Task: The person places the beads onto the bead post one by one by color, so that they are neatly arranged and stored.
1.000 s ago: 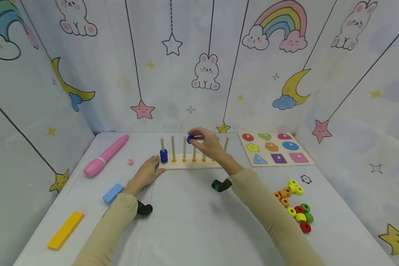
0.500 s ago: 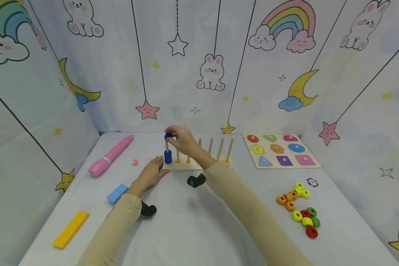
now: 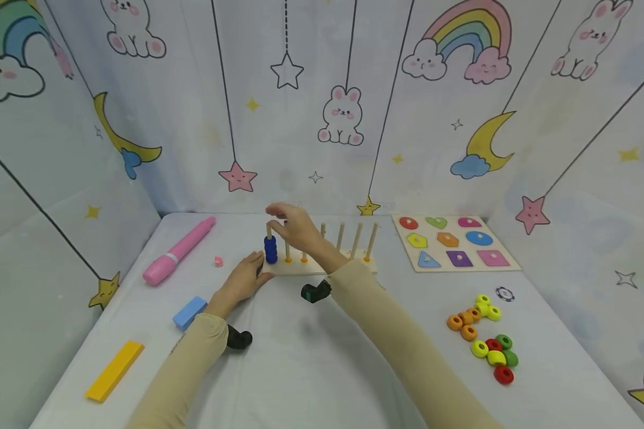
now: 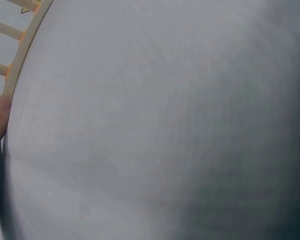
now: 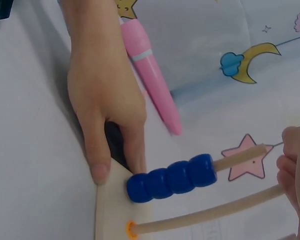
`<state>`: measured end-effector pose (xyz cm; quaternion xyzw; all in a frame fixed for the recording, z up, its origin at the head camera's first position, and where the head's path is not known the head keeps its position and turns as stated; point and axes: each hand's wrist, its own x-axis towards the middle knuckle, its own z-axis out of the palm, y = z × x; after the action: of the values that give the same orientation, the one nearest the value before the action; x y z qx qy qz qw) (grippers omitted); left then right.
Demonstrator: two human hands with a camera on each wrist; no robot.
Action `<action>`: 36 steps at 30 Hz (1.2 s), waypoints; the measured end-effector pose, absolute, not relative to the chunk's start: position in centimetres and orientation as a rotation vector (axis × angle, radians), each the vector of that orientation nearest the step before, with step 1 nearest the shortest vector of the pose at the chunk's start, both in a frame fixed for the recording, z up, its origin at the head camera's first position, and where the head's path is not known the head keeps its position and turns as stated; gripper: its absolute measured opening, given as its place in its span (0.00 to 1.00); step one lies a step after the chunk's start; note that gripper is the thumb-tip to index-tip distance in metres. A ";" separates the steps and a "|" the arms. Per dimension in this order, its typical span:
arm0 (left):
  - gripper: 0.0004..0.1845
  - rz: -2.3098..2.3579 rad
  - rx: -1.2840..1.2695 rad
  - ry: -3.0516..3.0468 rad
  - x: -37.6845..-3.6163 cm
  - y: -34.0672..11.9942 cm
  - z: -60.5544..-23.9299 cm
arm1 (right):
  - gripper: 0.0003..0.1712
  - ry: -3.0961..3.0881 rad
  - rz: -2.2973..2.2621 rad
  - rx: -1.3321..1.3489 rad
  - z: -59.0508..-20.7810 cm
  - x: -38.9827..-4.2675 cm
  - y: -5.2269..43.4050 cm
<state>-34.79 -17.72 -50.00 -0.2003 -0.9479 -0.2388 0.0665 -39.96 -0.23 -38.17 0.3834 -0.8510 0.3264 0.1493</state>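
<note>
A wooden peg board (image 3: 322, 269) stands at the far side of the table with several upright pegs. Dark blue beads (image 3: 271, 250) are stacked on its leftmost peg, touching one another in the right wrist view, and the bare peg tip (image 5: 250, 154) sticks out above them. My left hand (image 3: 241, 279) grips the board's left end, thumb along the front edge and fingers on the other side. Just above the beaded peg is my right hand (image 3: 299, 229), thumb and fingers parted with nothing between them. It partly hides the neighbouring pegs in the head view.
Loose coloured beads (image 3: 496, 357) lie at the right, with a poker chip (image 3: 505, 294) behind them. A shape puzzle (image 3: 451, 243) sits back right. Along the left are a pink pen-shaped toy (image 3: 179, 251), a small pink piece (image 3: 218, 261), a blue block (image 3: 190, 313) and a yellow block (image 3: 115, 370).
My right hand has moved left with a blue bead to the leftmost peg and let it go; the bead has dropped onto the stack. My left hand stays on the board.
</note>
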 end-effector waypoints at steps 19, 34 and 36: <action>0.35 -0.709 -0.594 -2.892 -34.8 -17.7 -49.5 | 0.11 -2.375 1.499 0.921 -36.8 -37.4 9.9; 0.35 -0.712 -0.599 -2.890 -34.8 -17.5 -50.1 | 0.13 -2.523 1.430 0.649 -39.9 -30.6 24.9; 0.34 -0.708 -0.609 -2.879 -34.8 -17.6 -50.1 | 0.14 -2.548 1.451 0.600 -40.9 -30.0 26.9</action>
<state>-34.76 -17.64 -50.06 -0.2009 -0.9497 -0.2335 0.0572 -30.03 26.94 -40.85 0.2000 -0.8490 0.4835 0.0742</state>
